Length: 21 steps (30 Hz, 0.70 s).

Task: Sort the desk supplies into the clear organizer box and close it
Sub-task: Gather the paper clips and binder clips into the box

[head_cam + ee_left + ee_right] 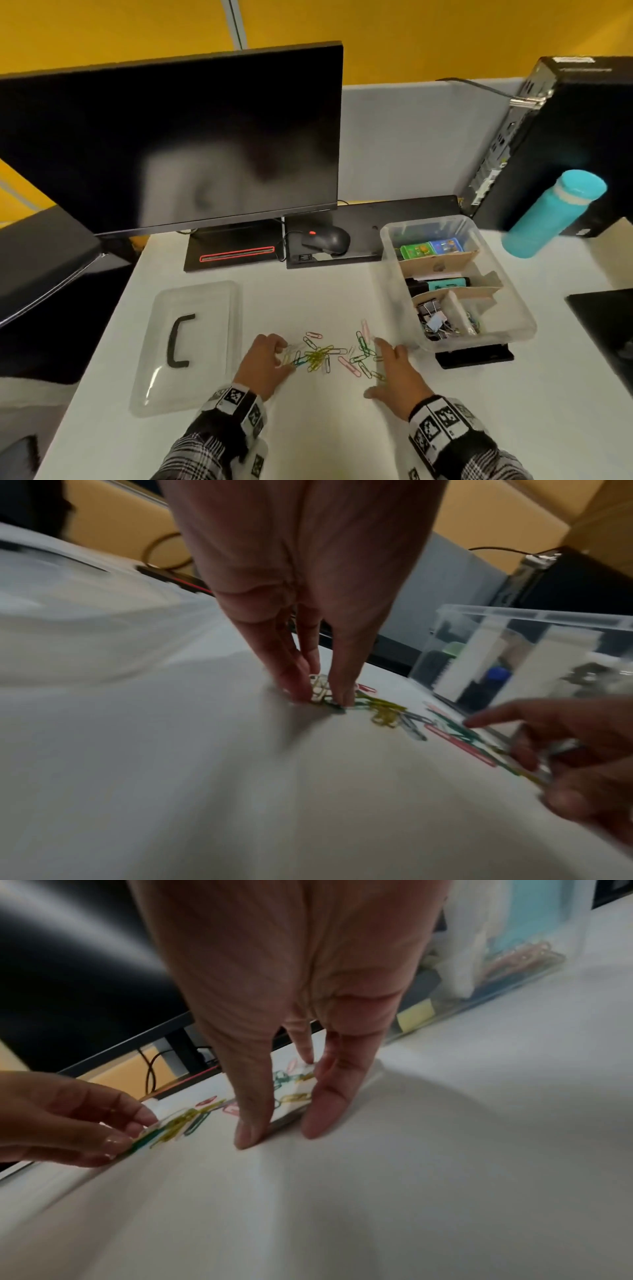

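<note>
Near the front edge of the white desk (308,301), gathering a scatter of coloured paper clips (329,353) from both sides. Left hand (265,365) pressing down at the pile's left end, fingertips (301,693) drawn together around a few clips, apparently pinching them, though blur in the left wrist view makes the hold hard to confirm. Right hand (397,371) lying spread at the pile's right end, fingers (250,1134) straight and resting on the desk among green and pink clips, gripping nothing.

Sitting open just right of the clips, the clear organizer box (513,308), with cardboard dividers splitting it into compartments: green and blue cases (431,247) at the far end, a teal highlighter (442,283) in the middle, black binder clips (432,322) at the near left, and a few paper clips already lying in the near right section. Lying flat and well apart on the desk's left, the clear lid (186,346) with its black handle facing up.

Standing behind: a dark monitor (171,144), a black mouse (327,238), a teal bottle (551,214) and a black computer tower (565,137).
</note>
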Motion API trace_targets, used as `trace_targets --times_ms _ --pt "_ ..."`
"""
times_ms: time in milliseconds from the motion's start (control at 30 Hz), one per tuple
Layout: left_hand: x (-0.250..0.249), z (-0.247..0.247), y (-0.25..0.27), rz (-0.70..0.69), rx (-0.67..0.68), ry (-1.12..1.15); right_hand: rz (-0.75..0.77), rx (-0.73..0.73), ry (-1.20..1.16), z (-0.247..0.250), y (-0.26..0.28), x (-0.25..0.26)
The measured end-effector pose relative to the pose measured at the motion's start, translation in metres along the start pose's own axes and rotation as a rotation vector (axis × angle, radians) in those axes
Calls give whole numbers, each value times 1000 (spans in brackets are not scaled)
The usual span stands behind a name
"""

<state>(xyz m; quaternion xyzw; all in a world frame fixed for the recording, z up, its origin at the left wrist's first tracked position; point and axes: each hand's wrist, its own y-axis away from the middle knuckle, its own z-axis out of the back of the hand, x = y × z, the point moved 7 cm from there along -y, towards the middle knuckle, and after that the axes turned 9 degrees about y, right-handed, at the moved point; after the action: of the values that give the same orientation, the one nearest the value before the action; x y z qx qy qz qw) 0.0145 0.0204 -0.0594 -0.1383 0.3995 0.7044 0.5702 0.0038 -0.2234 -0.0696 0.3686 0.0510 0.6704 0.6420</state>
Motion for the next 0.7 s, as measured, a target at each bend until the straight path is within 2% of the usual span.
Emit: trace_targets --times_ms 100,200,300,400,500,700 --pt "-25 -17 -9 -84 70 66 37 -16 -35 0 -5 9" --pt "-33 -20 -16 -128 127 99 60 -91 -103 5 -9 14" --pt "-25 -20 -22 -171 156 -122 3 -182 -125 14 -12 8" --pt "-21 -28 -22 -234 174 -334 -33 -83 106 5 -17 9" --pt "-26 -39 -24 -299 182 -304 33 -63 246 0 -26 22" --pt "-33 -42 -23 -407 158 -224 228 -122 182 -3 -26 38"
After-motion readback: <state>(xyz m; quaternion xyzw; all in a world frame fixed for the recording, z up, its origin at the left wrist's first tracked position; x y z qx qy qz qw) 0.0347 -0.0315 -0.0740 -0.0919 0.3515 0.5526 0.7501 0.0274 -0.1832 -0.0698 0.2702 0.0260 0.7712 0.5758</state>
